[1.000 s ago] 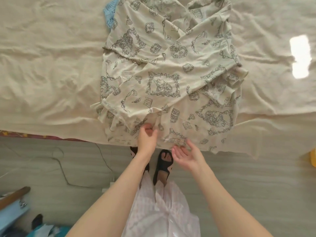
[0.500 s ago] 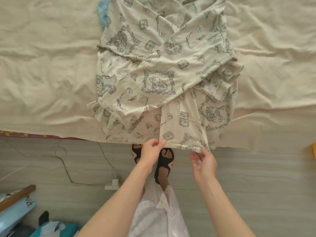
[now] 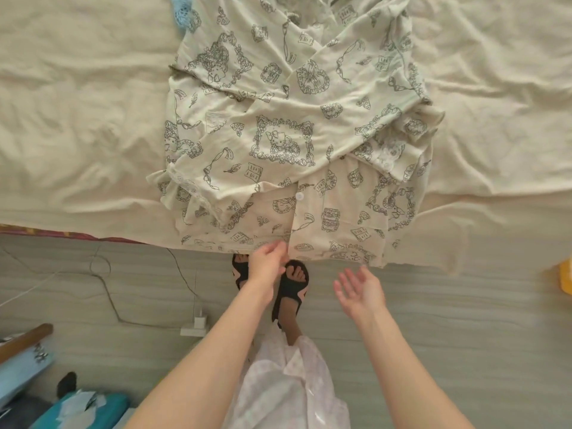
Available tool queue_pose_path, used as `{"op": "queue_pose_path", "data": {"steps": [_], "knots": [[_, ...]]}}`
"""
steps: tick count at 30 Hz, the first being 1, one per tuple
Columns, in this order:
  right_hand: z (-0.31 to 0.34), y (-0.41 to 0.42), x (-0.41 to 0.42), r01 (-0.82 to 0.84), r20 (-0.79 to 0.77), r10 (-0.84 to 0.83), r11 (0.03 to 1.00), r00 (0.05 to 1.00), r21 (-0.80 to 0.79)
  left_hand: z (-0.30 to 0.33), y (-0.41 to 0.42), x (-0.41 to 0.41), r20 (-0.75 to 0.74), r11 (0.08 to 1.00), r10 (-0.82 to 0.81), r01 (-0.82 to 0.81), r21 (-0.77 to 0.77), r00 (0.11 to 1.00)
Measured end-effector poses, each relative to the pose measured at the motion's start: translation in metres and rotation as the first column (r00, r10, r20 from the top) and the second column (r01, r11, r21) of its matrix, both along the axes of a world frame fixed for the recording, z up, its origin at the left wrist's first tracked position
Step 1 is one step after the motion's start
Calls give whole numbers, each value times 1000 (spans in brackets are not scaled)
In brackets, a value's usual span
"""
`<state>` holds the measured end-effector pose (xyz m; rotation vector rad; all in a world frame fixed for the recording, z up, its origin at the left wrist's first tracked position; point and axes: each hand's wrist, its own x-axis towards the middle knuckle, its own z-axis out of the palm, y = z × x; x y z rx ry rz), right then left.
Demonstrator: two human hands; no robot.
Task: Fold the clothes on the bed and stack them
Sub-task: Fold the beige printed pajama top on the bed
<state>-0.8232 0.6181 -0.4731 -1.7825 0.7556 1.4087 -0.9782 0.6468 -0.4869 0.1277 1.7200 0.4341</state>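
Pinching the bottom hem at the button placket, the left hand (image 3: 268, 262) holds the printed pajama shirt (image 3: 288, 144), which lies spread on the bed (image 3: 77, 119) with its lower edge hanging over the bedside. Both sleeves are folded in across the front. The right hand (image 3: 360, 289) hovers just below the hem, palm up, fingers loosely spread, holding nothing. A blue crocheted cloth (image 3: 180, 12) peeks out beside the shirt's far left edge. Black sandals (image 3: 291, 286) stand on the floor (image 3: 464, 320) below

Home bedroom: sheeted bed (image 3: 77, 125), wood-look floor (image 3: 464, 320), charger cable (image 3: 108, 292).
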Motion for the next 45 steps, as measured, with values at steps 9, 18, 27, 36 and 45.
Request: {"op": "queue_pose_path", "data": {"steps": [9, 18, 27, 36, 45], "knots": [[-5, 24, -61, -728, 163, 713, 684, 682, 47, -6, 38, 0, 168, 866, 487, -448, -223, 857], [-12, 26, -74, -601, -135, 609, 793, 781, 99, -15, 17, -18, 59, 868, 495, -488, -94, 867], [-11, 36, -98, -96, -385, 156, 981, 910, 171, -11, -7, -41, 20, 882, 471, -471, 22, 882], [-13, 40, -102, -126, -273, 165, 980, 948, 156, -8, -20, -60, 85, 928, 372, -372, -19, 924], [-14, 44, -106, -10, -248, 31, 996, 968, 83, -11, -22, -75, 40, 959, 283, -284, 16, 958]]}}
